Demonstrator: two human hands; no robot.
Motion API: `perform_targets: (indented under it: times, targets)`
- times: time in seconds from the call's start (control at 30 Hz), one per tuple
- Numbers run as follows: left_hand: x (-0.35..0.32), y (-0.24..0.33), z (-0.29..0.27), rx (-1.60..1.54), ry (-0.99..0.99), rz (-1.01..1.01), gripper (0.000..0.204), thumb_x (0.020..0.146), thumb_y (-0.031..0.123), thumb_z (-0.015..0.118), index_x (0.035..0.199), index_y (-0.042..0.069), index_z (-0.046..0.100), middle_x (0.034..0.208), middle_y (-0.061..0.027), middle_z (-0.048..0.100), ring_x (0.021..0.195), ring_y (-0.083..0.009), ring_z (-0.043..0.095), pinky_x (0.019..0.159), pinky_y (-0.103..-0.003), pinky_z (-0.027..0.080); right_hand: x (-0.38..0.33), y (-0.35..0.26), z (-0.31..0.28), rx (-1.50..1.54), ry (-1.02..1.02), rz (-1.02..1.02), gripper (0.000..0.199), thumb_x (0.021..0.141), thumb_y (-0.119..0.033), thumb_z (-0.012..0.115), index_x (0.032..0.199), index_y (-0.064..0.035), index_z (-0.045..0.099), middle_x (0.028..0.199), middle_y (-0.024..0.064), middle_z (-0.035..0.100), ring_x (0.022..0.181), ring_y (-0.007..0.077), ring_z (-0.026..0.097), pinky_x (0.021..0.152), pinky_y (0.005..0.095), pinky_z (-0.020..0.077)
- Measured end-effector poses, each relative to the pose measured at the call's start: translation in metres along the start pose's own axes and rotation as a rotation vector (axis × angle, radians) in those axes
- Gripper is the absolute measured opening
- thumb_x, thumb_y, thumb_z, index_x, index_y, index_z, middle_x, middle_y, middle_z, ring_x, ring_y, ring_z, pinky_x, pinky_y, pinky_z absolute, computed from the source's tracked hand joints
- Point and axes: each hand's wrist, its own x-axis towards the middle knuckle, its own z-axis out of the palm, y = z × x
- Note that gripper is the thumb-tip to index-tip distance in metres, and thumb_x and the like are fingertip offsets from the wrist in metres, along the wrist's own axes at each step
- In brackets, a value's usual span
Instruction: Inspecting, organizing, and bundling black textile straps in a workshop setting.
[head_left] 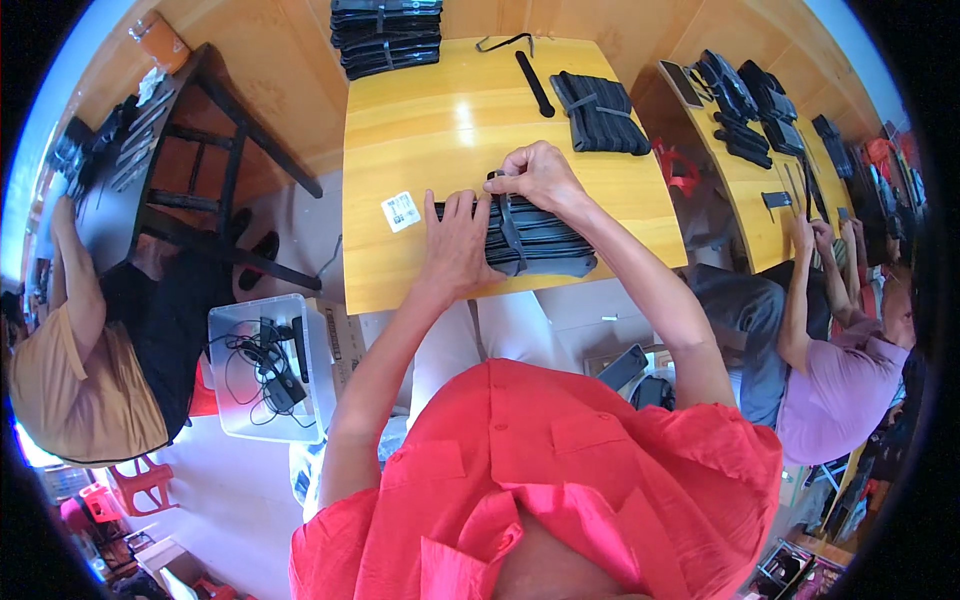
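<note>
My left hand (pixel 457 240) is resting, fingers spread wide, over the left end of the black bundle (pixel 552 243), while my right hand (pixel 543 182) is pinching the dark strap (pixel 510 225) crossing it. The bundle is lying by the near edge of the yellow table (pixel 400 140), right of a white label (pixel 401 212).

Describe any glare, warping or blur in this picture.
All in the head view: white glare on the yellow table; fisheye bending stretches the tan-shirted person and lilac-shirted person near the rim, with black corners beyond; left hand, right hand and strapped black bundle look fairly sharp, while details at the far right edge blur together.
</note>
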Motion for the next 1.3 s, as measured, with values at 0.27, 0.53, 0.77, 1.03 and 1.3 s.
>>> perform_targets:
  times: [0.27,0.53,0.77,1.03,1.3]
  targets:
    - [0.003,-0.002,-0.001,-0.086,0.008,0.040,0.088,0.041,0.027,0.083,0.115,0.004,0.040,0.105,-0.0087,0.048,0.108,-0.0247,0.045,0.105,-0.053,0.017,-0.034,0.001,-0.001,0.691,-0.087,-0.005,0.016,0.073,-0.015,0.070,0.063,-0.0059,0.062,0.063,-0.0009,0.059,0.056,0.0043,0.048,0.054,0.0198,0.0370]
    - [0.006,-0.003,0.000,-0.054,-0.007,0.053,0.101,0.041,0.030,0.081,0.126,0.003,0.035,0.108,-0.0084,0.049,0.109,-0.0241,0.046,0.105,-0.049,0.019,-0.038,0.004,-0.014,0.634,-0.239,-0.036,0.024,0.085,-0.027,0.058,0.082,-0.0031,0.063,0.054,-0.0006,0.053,0.052,0.0040,0.044,0.056,0.0180,0.0333]
    - [0.006,-0.005,0.001,-0.038,-0.003,0.069,0.106,0.040,0.032,0.082,0.130,0.008,0.033,0.107,-0.0077,0.049,0.108,-0.0241,0.046,0.103,-0.049,0.021,-0.032,0.007,-0.009,0.524,-0.437,0.092,0.026,0.085,-0.025,0.056,0.081,-0.0017,0.065,0.045,-0.0001,0.045,0.041,0.0056,0.037,0.045,0.0207,0.0284]
    - [0.005,-0.004,0.000,-0.033,-0.030,0.046,0.099,0.039,0.031,0.082,0.126,0.010,0.038,0.104,-0.0073,0.049,0.106,-0.0235,0.046,0.102,-0.047,0.023,-0.054,0.016,-0.008,0.411,-0.434,-0.028,0.027,0.089,-0.023,0.052,0.079,-0.0009,0.064,0.044,0.0007,0.047,0.042,0.0043,0.039,0.048,0.0201,0.0296]
    - [0.005,-0.003,0.004,-0.054,-0.010,0.064,0.093,0.039,0.030,0.082,0.121,0.011,0.041,0.103,-0.0067,0.049,0.104,-0.0232,0.047,0.101,-0.045,0.025,-0.057,0.026,-0.001,0.642,-0.238,-0.056,0.028,0.088,-0.024,0.052,0.079,-0.0009,0.063,0.051,0.0042,0.055,0.048,0.0065,0.047,0.054,0.0203,0.0365]
